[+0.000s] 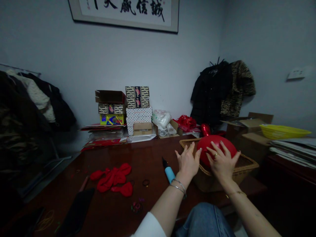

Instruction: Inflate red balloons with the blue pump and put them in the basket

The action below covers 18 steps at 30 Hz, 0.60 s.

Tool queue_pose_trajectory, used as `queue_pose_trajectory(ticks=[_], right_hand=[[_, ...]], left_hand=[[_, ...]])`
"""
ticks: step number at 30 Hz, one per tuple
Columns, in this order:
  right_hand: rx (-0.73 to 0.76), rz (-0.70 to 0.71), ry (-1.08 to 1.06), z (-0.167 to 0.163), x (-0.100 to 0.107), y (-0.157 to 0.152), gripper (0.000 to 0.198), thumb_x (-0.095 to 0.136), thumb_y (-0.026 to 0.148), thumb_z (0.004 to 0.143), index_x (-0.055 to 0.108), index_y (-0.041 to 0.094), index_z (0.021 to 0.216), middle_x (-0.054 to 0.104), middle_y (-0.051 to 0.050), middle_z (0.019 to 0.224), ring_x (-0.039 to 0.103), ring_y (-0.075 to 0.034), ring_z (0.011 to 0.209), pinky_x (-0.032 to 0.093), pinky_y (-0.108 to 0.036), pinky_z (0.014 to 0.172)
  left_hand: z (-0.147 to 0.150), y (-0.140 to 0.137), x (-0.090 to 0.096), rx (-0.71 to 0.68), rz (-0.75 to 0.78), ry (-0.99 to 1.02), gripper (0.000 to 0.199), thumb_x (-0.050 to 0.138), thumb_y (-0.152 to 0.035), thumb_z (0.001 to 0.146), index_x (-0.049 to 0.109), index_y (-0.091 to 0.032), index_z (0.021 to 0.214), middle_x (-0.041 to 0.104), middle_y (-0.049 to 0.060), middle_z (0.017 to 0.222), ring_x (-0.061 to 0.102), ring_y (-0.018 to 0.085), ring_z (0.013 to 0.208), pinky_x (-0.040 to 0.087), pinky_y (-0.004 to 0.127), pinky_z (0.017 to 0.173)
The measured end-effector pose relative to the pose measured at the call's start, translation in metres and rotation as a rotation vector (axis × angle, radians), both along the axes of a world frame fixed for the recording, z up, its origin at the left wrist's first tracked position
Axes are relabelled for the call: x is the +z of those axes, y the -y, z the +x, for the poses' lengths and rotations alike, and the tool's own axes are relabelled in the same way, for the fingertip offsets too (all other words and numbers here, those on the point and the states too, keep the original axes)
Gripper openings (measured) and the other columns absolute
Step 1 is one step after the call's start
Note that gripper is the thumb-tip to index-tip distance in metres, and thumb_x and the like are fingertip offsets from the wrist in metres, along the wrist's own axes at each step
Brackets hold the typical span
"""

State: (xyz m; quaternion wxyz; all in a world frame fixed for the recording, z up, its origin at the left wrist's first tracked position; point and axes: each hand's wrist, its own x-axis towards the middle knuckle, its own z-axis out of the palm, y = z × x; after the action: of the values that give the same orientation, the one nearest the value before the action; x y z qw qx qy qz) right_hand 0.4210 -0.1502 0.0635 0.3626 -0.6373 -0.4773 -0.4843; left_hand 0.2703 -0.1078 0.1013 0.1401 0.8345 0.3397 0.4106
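A round red balloon [206, 148] sits at the mouth of a wicker basket [244, 168] on the right of the table. My right hand [221, 159] lies on the balloon with its fingers spread. At the balloon's left side is my left hand [189, 161], fingers apart, its thumb close to the balloon; whether it touches cannot be made out. Below the left hand lies a light blue hand pump [169, 172] with a black nozzle, partly hidden by my wrist. Several limp red balloons [115, 177] form a pile on the table's left half.
Small hair ties [136, 206] and a black phone-like slab [77, 210] lie on the dark wooden table [148, 154]. Stacked boxes [138, 112] and a white plastic bag [161, 119] stand at the back. Cardboard boxes [254, 123] and a yellow basket [283, 131] are at the right.
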Motion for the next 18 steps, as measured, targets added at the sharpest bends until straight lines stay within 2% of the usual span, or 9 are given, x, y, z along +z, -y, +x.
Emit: queue_pose_trajectory(ticks=[4, 8, 13, 18], right_hand=[[-0.005, -0.058, 0.005, 0.000, -0.004, 0.000, 0.030, 0.043, 0.038, 0.088, 0.063, 0.020, 0.104, 0.061, -0.008, 0.121, 0.039, -0.031, 0.124, 0.006, -0.071, 0.098], [0.001, -0.043, 0.018, -0.010, -0.002, -0.002, 0.033, 0.047, 0.037, 0.087, 0.060, 0.019, 0.112, 0.058, -0.009, 0.125, 0.035, -0.031, 0.128, 0.009, -0.069, 0.101], [0.010, -0.019, 0.008, -0.028, 0.003, -0.008, 0.033, 0.052, 0.037, 0.085, 0.060, 0.018, 0.111, 0.057, -0.010, 0.126, 0.035, -0.033, 0.128, 0.011, -0.065, 0.103], [0.081, -0.020, 0.011, -0.052, 0.003, -0.018, 0.034, 0.050, 0.039, 0.086, 0.062, 0.017, 0.109, 0.057, -0.011, 0.125, 0.035, -0.033, 0.128, 0.012, -0.063, 0.104]], left_hand=[[-0.014, -0.010, -0.006, 0.034, 0.005, 0.032, 0.049, 0.028, -0.048, 0.092, 0.045, -0.026, 0.132, 0.055, 0.007, 0.130, 0.041, 0.024, 0.127, 0.015, 0.060, 0.107], [-0.028, -0.019, -0.012, 0.080, 0.056, 0.036, 0.050, 0.028, -0.047, 0.092, 0.043, -0.024, 0.134, 0.050, 0.005, 0.135, 0.036, 0.024, 0.131, 0.013, 0.058, 0.109], [-0.047, -0.024, -0.017, 0.150, 0.100, 0.004, 0.049, 0.028, -0.045, 0.093, 0.042, -0.024, 0.135, 0.046, 0.003, 0.139, 0.028, 0.023, 0.135, 0.013, 0.053, 0.111], [-0.066, -0.026, -0.022, 0.202, 0.114, -0.040, 0.049, 0.032, -0.042, 0.092, 0.040, -0.023, 0.137, 0.043, 0.005, 0.141, 0.023, 0.023, 0.137, 0.017, 0.052, 0.111]])
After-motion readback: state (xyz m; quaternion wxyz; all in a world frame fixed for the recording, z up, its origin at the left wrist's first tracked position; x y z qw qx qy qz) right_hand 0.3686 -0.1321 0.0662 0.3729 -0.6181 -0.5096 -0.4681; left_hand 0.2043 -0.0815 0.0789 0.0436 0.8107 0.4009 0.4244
